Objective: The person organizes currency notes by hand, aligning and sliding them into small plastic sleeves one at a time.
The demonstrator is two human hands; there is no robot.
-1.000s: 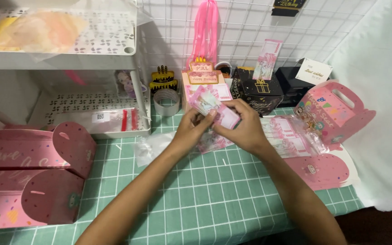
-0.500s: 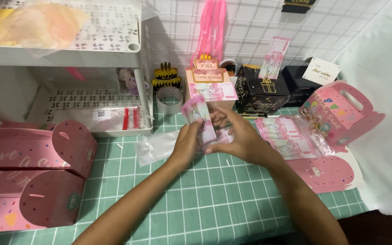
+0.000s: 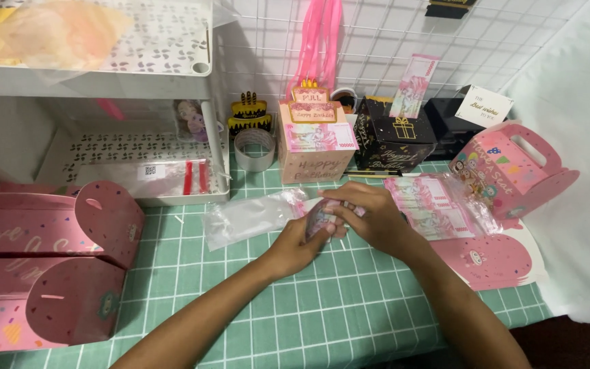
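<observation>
2 hands, left hand [image 3: 300, 240] and right hand [image 3: 370, 217], pinch a pink roll [image 3: 322, 217] between them.

Home craft workspace for party gifts: green cutting mat [image 3: 322, 321] on bench, wire grid wall panel [image 3: 377, 41], white shelf rack [image 3: 138, 75], pink gift boxes [image 3: 42, 266], tape roll [image 3: 254, 149], ribbons [image 3: 322, 34].

Tape roll [image 3: 254, 149], black gift box [image 3: 392, 140], white shelf rack [image 3: 104, 75], pink carrier boxes [image 3: 42, 263], green cutting mat [image 3: 308, 314]
</observation>
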